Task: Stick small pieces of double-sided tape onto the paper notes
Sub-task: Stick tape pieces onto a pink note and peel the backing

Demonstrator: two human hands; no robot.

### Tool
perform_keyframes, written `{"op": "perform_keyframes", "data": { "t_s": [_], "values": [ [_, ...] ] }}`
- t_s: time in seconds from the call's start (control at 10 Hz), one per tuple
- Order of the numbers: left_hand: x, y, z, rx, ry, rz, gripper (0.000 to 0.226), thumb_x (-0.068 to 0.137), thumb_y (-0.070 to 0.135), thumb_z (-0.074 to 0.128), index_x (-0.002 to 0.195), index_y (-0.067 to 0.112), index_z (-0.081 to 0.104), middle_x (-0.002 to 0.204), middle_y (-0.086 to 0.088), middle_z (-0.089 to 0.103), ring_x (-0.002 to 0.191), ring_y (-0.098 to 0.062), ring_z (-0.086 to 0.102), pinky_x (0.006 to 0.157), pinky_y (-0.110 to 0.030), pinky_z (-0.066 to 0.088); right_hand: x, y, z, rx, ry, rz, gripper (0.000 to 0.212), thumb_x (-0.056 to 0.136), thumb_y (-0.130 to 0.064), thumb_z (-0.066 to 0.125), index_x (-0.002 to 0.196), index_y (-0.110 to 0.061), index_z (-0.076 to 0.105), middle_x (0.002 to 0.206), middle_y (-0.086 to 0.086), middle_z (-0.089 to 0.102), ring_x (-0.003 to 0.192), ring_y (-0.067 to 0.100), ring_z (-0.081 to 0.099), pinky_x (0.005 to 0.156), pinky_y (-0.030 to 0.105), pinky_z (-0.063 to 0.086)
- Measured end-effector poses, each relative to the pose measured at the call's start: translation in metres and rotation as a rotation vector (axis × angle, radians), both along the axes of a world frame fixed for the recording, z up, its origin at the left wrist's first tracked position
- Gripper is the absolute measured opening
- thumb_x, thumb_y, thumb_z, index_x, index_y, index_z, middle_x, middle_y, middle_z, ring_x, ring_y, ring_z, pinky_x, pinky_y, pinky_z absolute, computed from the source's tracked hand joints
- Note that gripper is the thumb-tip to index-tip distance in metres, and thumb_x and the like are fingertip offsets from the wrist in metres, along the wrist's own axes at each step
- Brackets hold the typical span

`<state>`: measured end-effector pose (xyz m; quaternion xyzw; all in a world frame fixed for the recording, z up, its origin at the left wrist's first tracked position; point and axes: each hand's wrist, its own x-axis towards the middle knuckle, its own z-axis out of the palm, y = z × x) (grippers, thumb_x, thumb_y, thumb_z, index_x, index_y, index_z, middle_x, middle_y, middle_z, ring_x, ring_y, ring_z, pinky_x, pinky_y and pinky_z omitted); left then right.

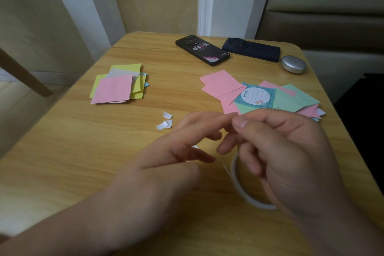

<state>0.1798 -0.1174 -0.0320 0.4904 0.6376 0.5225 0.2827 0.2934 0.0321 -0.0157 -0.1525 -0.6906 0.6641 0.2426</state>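
My left hand (178, 149) reaches to the right with its fingers spread, and its index fingertip meets my right hand (278, 151). My right thumb and forefinger are pinched together at that fingertip; whatever is between them is hidden. The white roll of double-sided tape (239, 189) lies under my right hand, partly covered by it. Several white tape liner scraps (165, 122) lie on the table just left of my fingers. One stack of pink, yellow and grey paper notes (116, 87) sits at the left. A spread pile of pink and green notes (291, 97) with a printed memo pad (255, 95) sits at the right.
Two dark phones (203, 51) (252, 49) lie at the far edge of the wooden table (83, 151), with a silver round case (294, 64) at the far right corner. A wooden chair leg (25, 72) stands off the table's left side.
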Motion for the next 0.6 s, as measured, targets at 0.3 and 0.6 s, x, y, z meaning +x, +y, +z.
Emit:
{"op": "perform_keyframes", "data": {
  "t_s": [0.3, 0.6],
  "values": [
    [0.005, -0.0027, -0.0102, -0.025, -0.134, 0.109, 0.057, 0.073, 0.035, 0.059, 0.129, 0.029, 0.065, 0.128, 0.018, 0.064, 0.118, -0.012, 0.062, 0.09, -0.036, 0.053, -0.002, 0.0023, -0.0019, -0.12, 0.022, 0.046, 0.022, 0.082, -0.015, 0.056, 0.077, -0.002, 0.072, 0.063, 0.03, 0.063, 0.039, 0.019, 0.037, 0.041, 0.02, 0.034],
    [0.0112, -0.0044, -0.0058, 0.023, -0.097, 0.137, 0.059, 0.073, 0.034, 0.057, 0.131, 0.025, 0.064, 0.131, 0.016, 0.062, 0.122, -0.014, 0.059, 0.094, -0.037, 0.049, -0.0029, 0.0008, 0.0009, -0.281, 0.02, 0.096, 0.022, 0.081, -0.014, 0.057, 0.078, 0.002, 0.07, 0.066, 0.021, 0.069, 0.038, 0.017, 0.037, 0.037, 0.018, 0.032]
  ]
}}
